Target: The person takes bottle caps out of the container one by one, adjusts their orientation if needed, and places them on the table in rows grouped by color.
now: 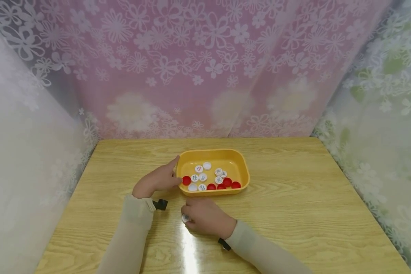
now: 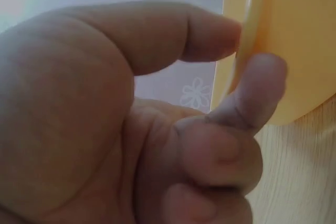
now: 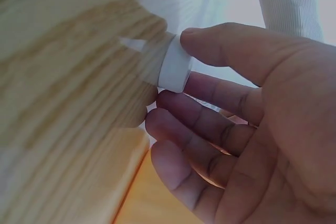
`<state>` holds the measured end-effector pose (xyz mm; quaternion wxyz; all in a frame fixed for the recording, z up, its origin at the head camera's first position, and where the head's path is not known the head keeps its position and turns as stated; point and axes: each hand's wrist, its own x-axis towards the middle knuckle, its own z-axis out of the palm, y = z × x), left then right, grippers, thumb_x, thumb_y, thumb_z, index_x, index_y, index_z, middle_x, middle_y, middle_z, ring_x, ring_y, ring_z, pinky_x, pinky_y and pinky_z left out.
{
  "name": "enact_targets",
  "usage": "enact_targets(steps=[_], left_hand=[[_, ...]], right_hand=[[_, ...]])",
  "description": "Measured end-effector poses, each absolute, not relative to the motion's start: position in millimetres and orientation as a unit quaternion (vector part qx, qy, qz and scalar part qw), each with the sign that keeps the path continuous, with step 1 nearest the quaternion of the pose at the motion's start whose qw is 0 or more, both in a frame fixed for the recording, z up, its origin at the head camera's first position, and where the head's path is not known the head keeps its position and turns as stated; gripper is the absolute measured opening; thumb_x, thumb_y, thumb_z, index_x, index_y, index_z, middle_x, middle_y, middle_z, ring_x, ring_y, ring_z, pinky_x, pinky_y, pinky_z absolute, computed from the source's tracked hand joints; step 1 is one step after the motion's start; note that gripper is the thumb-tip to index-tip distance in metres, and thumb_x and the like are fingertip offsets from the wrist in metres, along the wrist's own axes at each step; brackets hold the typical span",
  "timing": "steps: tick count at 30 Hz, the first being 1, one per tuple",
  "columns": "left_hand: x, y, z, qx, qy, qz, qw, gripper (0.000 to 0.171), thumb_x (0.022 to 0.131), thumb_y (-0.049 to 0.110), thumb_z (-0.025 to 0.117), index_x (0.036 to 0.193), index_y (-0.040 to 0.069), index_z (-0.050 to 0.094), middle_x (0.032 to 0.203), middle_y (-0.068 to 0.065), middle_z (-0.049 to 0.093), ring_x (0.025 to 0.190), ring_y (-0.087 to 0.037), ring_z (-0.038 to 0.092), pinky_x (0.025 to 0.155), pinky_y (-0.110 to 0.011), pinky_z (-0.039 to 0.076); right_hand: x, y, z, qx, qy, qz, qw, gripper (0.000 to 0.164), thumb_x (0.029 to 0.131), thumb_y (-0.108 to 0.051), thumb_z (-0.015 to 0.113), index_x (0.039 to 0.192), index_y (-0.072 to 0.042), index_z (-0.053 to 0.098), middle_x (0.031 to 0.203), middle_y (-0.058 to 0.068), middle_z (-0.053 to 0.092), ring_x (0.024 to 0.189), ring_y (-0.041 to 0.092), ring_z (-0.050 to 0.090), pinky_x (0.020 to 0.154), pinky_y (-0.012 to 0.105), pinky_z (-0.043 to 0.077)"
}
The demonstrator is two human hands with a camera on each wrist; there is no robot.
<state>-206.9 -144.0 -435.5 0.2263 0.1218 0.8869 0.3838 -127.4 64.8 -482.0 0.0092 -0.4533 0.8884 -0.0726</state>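
Near the middle of the table is a yellow plastic tray (image 1: 239, 161), holding several white bottle caps (image 1: 207, 166) and red bottle caps (image 1: 235, 185). My left hand (image 1: 160, 179) grips the tray's left rim between thumb and index finger; in the left wrist view the fingertips meet at the rim (image 2: 252, 14), other fingers curled. In front of the tray, my right hand (image 1: 207, 217) pinches a white bottle cap (image 1: 186, 218) with a printed top. The right wrist view shows that cap (image 3: 176, 65) on edge between thumb and fingers, at the tabletop.
The wooden table (image 1: 294, 213) extends on both sides of the tray. A pink flowered curtain (image 1: 205, 76) hangs behind it, with pale flowered curtains at left (image 1: 27, 152) and right (image 1: 380, 133).
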Motion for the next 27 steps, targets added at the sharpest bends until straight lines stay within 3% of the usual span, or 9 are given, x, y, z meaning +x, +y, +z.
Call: enact_targets(steps=[5,11,15,20,27], left_hand=[[-206.7,-147.3,-437.2,0.122,0.884,0.384,0.238,0.095,0.099,0.022,0.067,0.166,0.012,0.001,0.072,-0.006,0.055,0.057,-0.017,0.045,0.057,-0.028,0.039],[-206.0,-152.6,-439.8,0.141,0.875,0.397,0.237,0.099,0.099,0.026,0.07,0.166,0.012,-0.001,0.072,-0.005,0.055,0.057,-0.016,0.044,0.056,-0.029,0.039],[-204.1,-152.9,-438.8,0.144,0.859,0.418,0.257,0.113,0.092,0.028,0.078,0.166,0.013,-0.006,0.074,-0.006,0.059,0.058,-0.016,0.047,0.057,-0.029,0.04],[-203.5,-149.9,-436.0,0.133,0.859,0.419,0.263,0.115,0.087,0.023,0.083,0.167,0.013,0.001,0.076,-0.007,0.062,0.06,-0.017,0.05,0.057,-0.028,0.041],[-204.0,-147.1,-433.4,0.121,0.876,0.397,0.247,0.11,0.086,0.021,0.084,0.167,0.017,0.01,0.078,-0.007,0.06,0.063,-0.021,0.05,0.058,-0.029,0.041]], right_hand=[[-126.9,65.6,-480.5,-0.456,0.887,-0.076,0.012,0.013,0.09,-0.031,0.079,0.094,-0.022,0.07,0.084,-0.011,0.056,0.069,0.002,0.047,0.06,0.017,0.039],[-130.9,75.9,-457.5,-0.448,0.887,-0.101,0.046,0.018,0.095,-0.032,0.075,0.106,-0.018,0.072,0.095,-0.01,0.062,0.08,0.004,0.055,0.071,0.02,0.048],[-142.7,94.1,-432.3,-0.442,0.894,-0.076,0.015,0.023,0.096,-0.03,0.074,0.112,-0.015,0.073,0.1,-0.005,0.067,0.082,0.009,0.06,0.071,0.023,0.052],[-174.3,125.1,-405.0,-0.412,0.908,-0.072,-0.017,0.02,0.094,-0.026,0.075,0.11,-0.013,0.072,0.099,-0.001,0.068,0.075,0.012,0.058,0.065,0.027,0.051],[-237.0,155.9,-401.9,-0.325,0.944,-0.001,0.055,0.029,0.096,-0.031,0.075,0.115,-0.01,0.07,0.106,0.004,0.071,0.082,0.017,0.062,0.078,0.037,0.057]])
